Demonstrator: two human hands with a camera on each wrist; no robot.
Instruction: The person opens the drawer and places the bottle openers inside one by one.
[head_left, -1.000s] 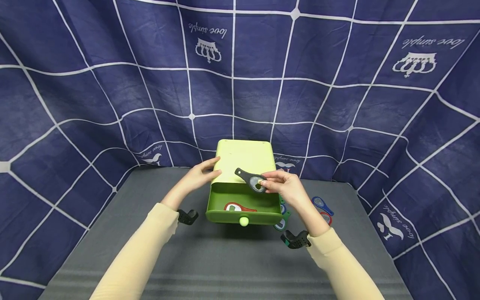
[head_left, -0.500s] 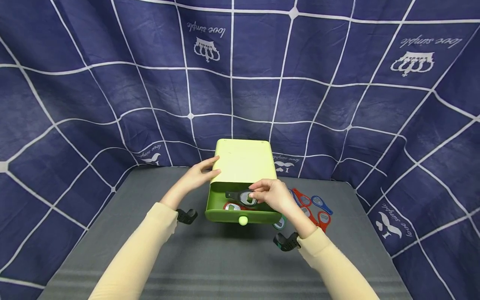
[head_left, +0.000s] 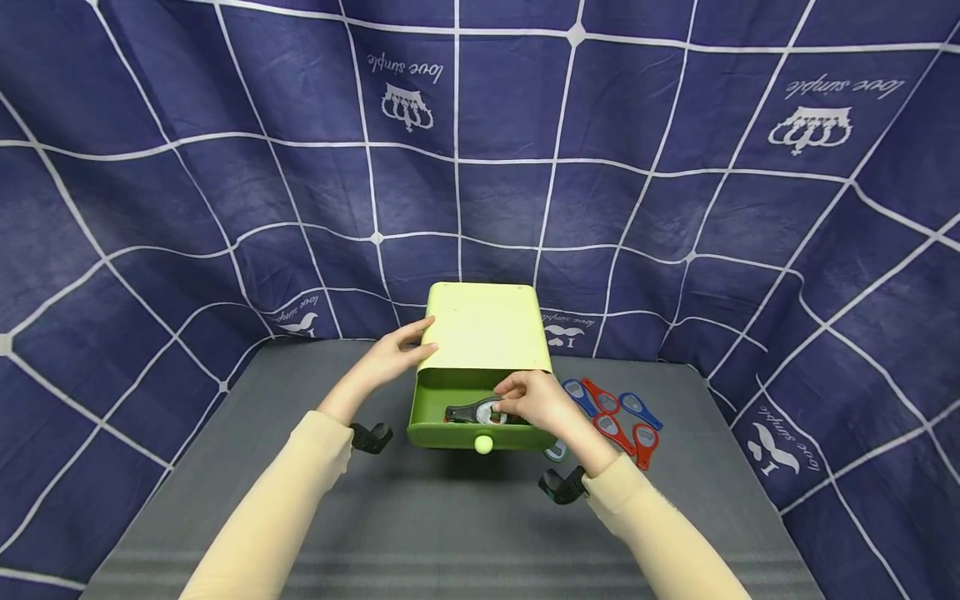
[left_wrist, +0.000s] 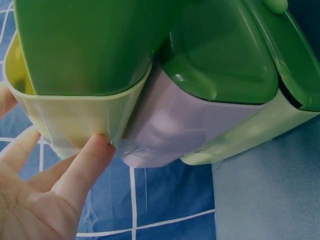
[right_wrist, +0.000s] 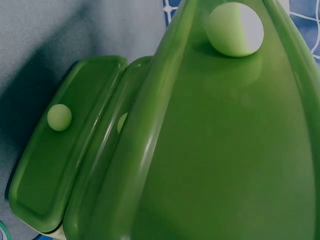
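The right hand (head_left: 534,400) pinches a black opener (head_left: 465,413) inside the drawer (head_left: 442,436), while the left hand (head_left: 384,360), fingers spread, touches the cabinet (head_left: 487,325) behind it.

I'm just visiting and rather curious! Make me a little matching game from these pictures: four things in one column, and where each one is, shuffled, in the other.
Things
1. Black paddle-shaped piece
2. Round pale-green knob
3. Rightmost blue paddle-shaped piece
4. The person's left hand

Places
A. Lying on the flat grey table
B. Touching the pale yellow-green casing
C. Within the open green drawer
D. Attached to the drawer's outer front

Right pairs
1-C, 2-D, 3-A, 4-B
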